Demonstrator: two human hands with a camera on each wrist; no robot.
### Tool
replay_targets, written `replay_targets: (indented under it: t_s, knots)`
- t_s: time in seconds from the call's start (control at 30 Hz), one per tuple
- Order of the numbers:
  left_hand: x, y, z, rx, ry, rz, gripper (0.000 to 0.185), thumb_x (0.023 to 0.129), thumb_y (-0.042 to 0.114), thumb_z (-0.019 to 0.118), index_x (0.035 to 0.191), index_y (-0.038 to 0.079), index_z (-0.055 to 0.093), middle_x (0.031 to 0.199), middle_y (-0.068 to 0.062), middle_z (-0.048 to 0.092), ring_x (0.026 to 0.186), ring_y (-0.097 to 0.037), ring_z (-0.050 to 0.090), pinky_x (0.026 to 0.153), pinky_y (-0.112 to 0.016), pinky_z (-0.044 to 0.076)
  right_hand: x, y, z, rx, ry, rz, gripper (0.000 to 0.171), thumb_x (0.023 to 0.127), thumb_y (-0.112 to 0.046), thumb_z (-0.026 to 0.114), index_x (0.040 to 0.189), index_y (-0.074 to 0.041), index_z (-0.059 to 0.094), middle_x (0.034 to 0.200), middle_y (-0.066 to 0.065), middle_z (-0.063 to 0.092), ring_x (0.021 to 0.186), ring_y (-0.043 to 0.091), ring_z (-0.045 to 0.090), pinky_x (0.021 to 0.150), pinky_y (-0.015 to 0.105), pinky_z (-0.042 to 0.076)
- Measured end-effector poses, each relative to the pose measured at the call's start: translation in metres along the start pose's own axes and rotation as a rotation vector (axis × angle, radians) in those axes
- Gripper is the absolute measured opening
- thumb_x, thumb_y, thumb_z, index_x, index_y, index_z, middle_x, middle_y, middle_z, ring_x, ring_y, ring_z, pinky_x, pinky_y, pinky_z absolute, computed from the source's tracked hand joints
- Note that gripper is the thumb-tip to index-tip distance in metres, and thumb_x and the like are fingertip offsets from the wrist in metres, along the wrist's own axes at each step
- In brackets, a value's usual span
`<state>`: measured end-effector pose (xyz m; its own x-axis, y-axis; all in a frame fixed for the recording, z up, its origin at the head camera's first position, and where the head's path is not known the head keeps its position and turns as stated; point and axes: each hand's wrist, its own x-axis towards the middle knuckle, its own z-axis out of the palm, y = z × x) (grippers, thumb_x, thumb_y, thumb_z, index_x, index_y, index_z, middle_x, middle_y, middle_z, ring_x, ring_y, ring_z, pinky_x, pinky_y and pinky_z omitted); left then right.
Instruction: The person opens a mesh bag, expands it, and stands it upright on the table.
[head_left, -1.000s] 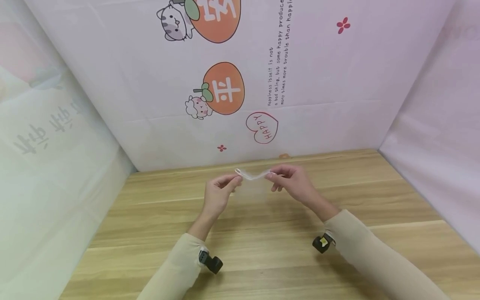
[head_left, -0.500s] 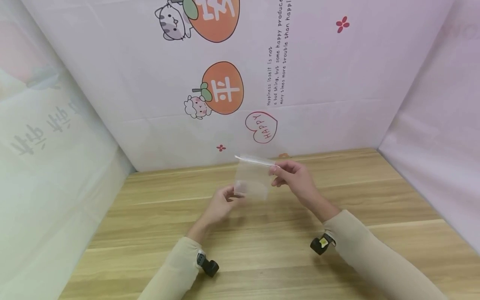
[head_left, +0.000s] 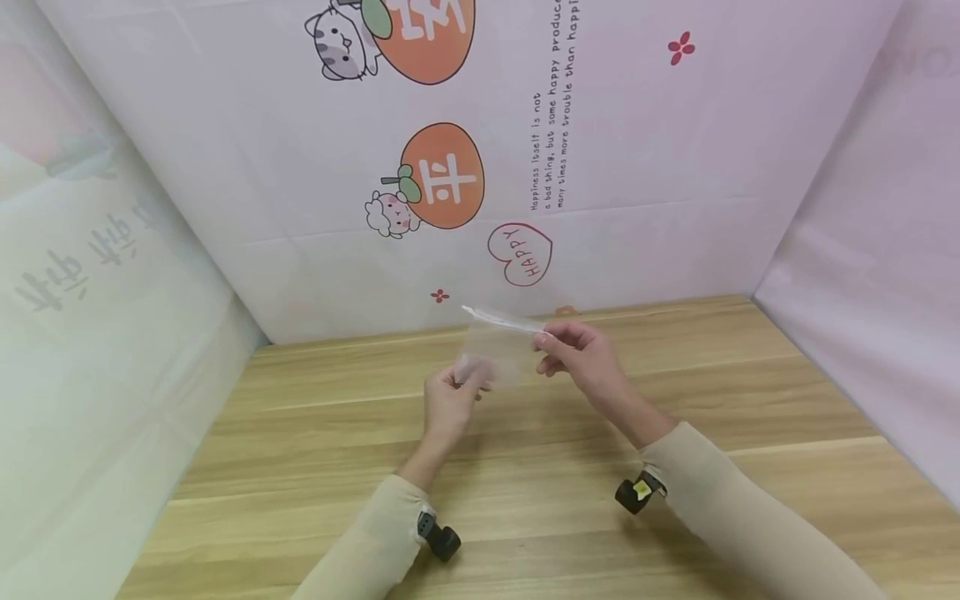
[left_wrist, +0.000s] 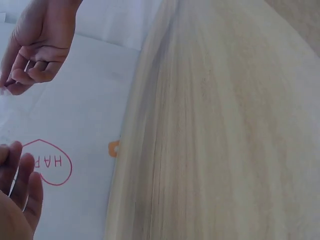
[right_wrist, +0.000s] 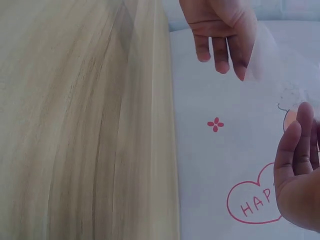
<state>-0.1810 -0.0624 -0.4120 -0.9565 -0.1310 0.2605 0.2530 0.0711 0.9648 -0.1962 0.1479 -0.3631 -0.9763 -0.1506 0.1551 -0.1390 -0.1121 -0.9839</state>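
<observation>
Two bare hands hold a small clear plastic zip bag (head_left: 497,350) up in the air above the wooden table (head_left: 525,467), in front of the cartoon-printed backdrop (head_left: 442,175). The right hand (head_left: 581,354) pinches the bag's top strip at its right end; the left hand (head_left: 448,398) pinches the lower left corner (fingers curled on the film). The bag looks feather-light, limp and slick, likely to crumple; its stiffer zip strip seems the surest place to grip.
</observation>
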Motion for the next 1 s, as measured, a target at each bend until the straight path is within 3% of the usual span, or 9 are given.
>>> replay_targets:
  t_s: [0.1,0.2,0.33,0.43,0.57,0.77,1.0]
  knots:
    - [0.000,0.002,0.002,-0.045,0.067,0.036,0.023,0.089,0.018,0.079,0.088,-0.004,0.074,0.072,-0.015,0.071,0.062,-0.022,0.067,0.056,-0.024,0.054,-0.004,0.004,0.006,-0.026,0.029,0.086,0.033,0.097,-0.018,0.069,0.120,0.005,0.059,0.097,0.011,0.067,0.065,0.015,0.065,0.064,0.027,0.057]
    - [0.001,0.004,0.004,-0.093,0.122,0.078,0.023,0.089,0.016,0.079,0.085,-0.006,0.073,0.070,-0.018,0.070,0.058,-0.019,0.066,0.054,-0.023,0.053,-0.011,0.010,0.015,-0.007,-0.021,0.223,0.036,0.101,-0.028,0.063,0.122,0.000,0.057,0.095,0.010,0.063,0.065,0.014,0.061,0.063,0.026,0.055]
    - [0.002,0.006,0.009,-0.138,0.162,0.116,0.023,0.090,0.013,0.077,0.085,-0.008,0.072,0.070,-0.022,0.069,0.057,-0.019,0.065,0.052,-0.022,0.051,-0.020,0.017,0.033,0.207,-0.136,0.358,0.034,0.105,-0.031,0.055,0.118,0.001,0.058,0.084,0.003,0.058,0.060,0.012,0.053,0.059,0.025,0.048]
    - [0.003,0.007,0.013,-0.153,0.179,0.137,0.023,0.091,0.013,0.077,0.085,-0.009,0.073,0.073,-0.025,0.069,0.059,-0.017,0.065,0.051,-0.023,0.051,-0.024,0.018,0.046,0.376,-0.167,0.412,0.031,0.105,-0.031,0.056,0.114,-0.002,0.061,0.077,0.000,0.059,0.056,0.010,0.051,0.056,0.023,0.045]
    - [0.002,0.007,0.016,-0.129,0.200,0.167,0.021,0.091,0.010,0.076,0.083,-0.009,0.073,0.072,-0.026,0.068,0.059,-0.014,0.064,0.050,-0.029,0.051,-0.029,0.019,0.055,0.484,-0.205,0.445,0.025,0.106,-0.031,0.053,0.111,-0.010,0.065,0.072,-0.004,0.059,0.055,0.006,0.048,0.055,0.020,0.042]
    - [-0.002,0.013,0.019,-0.123,0.203,0.187,0.021,0.092,0.005,0.072,0.078,-0.010,0.071,0.069,-0.025,0.068,0.060,-0.022,0.064,0.050,-0.031,0.051,-0.032,0.019,0.062,0.643,-0.250,0.410,0.022,0.109,-0.023,0.045,0.108,-0.013,0.064,0.068,-0.008,0.055,0.055,0.006,0.040,0.056,0.020,0.036]
    - [-0.008,0.030,0.020,-0.115,0.254,0.203,0.017,0.092,0.006,0.073,0.083,-0.009,0.073,0.066,-0.020,0.067,0.056,-0.012,0.062,0.046,-0.028,0.049,-0.037,0.016,0.065,0.648,-0.248,0.402,0.019,0.109,-0.018,0.043,0.109,-0.012,0.061,0.065,-0.008,0.052,0.054,0.005,0.038,0.055,0.020,0.034]
